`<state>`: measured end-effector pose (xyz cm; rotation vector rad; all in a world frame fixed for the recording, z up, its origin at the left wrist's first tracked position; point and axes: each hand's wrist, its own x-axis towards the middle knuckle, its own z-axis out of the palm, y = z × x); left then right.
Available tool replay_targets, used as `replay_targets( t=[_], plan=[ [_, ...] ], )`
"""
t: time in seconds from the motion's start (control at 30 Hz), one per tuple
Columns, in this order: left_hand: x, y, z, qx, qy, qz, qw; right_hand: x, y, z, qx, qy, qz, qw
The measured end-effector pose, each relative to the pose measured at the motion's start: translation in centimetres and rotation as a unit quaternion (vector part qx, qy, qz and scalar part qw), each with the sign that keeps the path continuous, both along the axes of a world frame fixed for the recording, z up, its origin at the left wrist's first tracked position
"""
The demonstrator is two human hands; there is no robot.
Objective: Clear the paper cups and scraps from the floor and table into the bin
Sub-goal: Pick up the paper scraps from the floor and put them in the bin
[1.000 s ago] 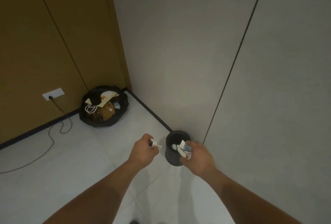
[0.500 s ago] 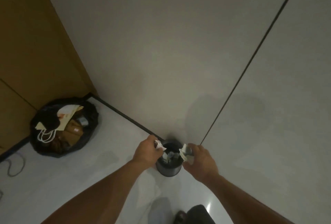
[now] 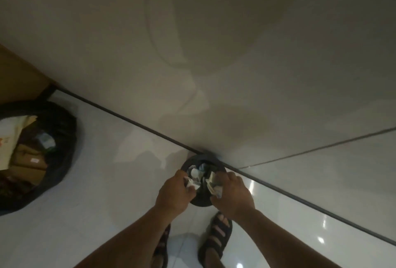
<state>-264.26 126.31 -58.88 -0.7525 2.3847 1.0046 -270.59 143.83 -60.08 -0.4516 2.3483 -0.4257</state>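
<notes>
The black bag point(image 3: 62, 139) is cut off by the frame's left edge, its contents blurred. The left hand point(image 3: 173, 192) and right hand point(image 3: 232, 195) cover the near rim of the bin point(image 3: 201, 201) and part of the scraps point(image 3: 212, 182) they pinch. The left forearm point(image 3: 132, 235) hides most of the left sandal point(image 3: 164, 244).

— The white tiled floor point(image 3: 300, 214) is gleaming glossy, mirroring lamps.
— The beige wall panel point(image 3: 214, 53) is looking matt, smooth. The crumpled white paper scraps point(image 3: 191, 182) are looking creased; the small round black bin point(image 3: 188, 161) is showing dull.
</notes>
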Motion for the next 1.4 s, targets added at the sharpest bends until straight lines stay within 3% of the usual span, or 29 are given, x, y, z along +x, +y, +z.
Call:
replay_targets(
  t=[0.2,0.4,0.53,0.73,1.0,1.23,1.4],
  plan=[
    [-3.1,-1.2,-14.0,0.023,-0.067,-0.076,0.995,-1.4,-1.6,-13.1,0.022,-0.036,-0.075,0.996],
    [-0.9,-3.2,-15.8,0.009,-0.115,-0.114,0.987,0.3,-1.7,-13.5,0.037,-0.022,-0.133,0.99],
    [-1.9,-4.6,-12.0,-0.008,-0.071,-0.158,0.985,1.0,-2.2,-9.1,0.04,-0.007,-0.154,0.987],
    [-5.1,-4.8,-0.3,-0.031,0.043,-0.231,0.972,2.6,-2.7,1.4,0.029,0.02,-0.2,0.979],
    [-2.1,-1.2,14.2,-0.034,0.054,-0.333,0.941,9.3,0.0,16.4,0.011,0.087,-0.261,0.961],
    [2.2,8.4,21.2,-0.012,0.064,-0.452,0.89,16.8,8.3,23.9,0.011,0.138,-0.394,0.908],
    [4.7,18.0,25.3,-0.015,0.119,-0.527,0.841,24.1,16.4,26.5,0.009,0.161,-0.487,0.858]
  ],
)
